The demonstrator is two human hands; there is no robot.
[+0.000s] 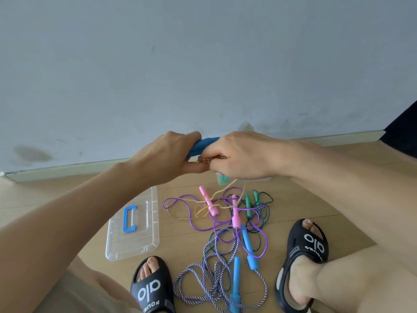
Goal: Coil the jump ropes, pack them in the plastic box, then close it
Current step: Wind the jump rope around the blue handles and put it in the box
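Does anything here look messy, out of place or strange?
Yes. The ropes lie tangled across each other on the floor, purple over dark green and striped. The lid lies apart, left of them. Both hands hold a blue handle with a yellowish cord.

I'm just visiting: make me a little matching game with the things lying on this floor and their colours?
Things:
1. handle on the clear lid
2. thin smooth rope looping mid-floor
3. pair of handles farthest right
4. sandals

Colours:
A. green
B. black
C. blue
D. purple

Pairs: 1-C, 2-D, 3-A, 4-B
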